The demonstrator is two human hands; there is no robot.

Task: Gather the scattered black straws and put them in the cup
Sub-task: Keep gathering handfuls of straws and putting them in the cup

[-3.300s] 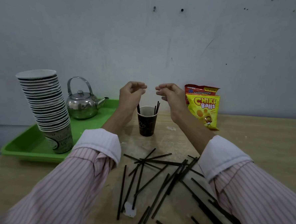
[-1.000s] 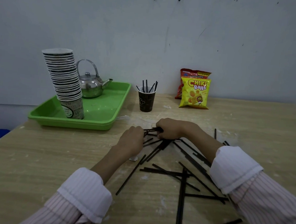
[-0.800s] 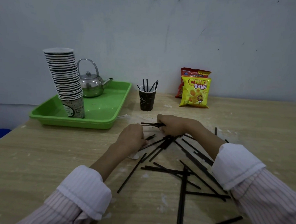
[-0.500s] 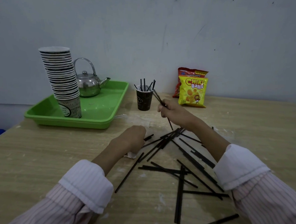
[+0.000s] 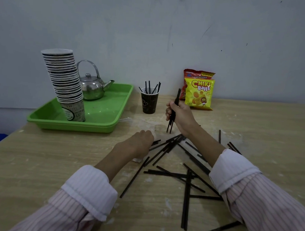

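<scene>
- Pale, scuffed wall is seen behind a light wooden table [image 5: 38, 162], on which everything is laid out.
- A small bundle of black straws [image 5: 173, 114] is gripped upright in the right hand [image 5: 181, 117]; the fingers are closed around the middle of the bundle, and its lower ends are held just above the tabletop.
- The bundle is held to the right of the dark paper cup [image 5: 149, 102], near it but apart from it.
- Several more black straws are seen standing in that cup, leaning against its rim.
- The left hand [image 5: 140, 144] is rested low on the table with its fingers curled downward; whether anything is held in it cannot be told from this angle.
- Just beside the left hand and between the two forearms, the scattered straws [image 5: 176, 174] are spread in a loose, crossing heap; a few outliers are seen at the lower right and near the right sleeve.
- A small scrap of white paper [image 5: 137, 160] is partly covered by the left wrist.
- To the left, a green tray [image 5: 111, 102] is occupied by a tall, leaning stack of paper cups [image 5: 64, 81] and a steel kettle [image 5: 92, 88].
- Against the wall to the right of the cup, a yellow Chiki Balls snack bag [image 5: 199, 94] is propped in front of a red snack bag [image 5: 198, 74].
</scene>
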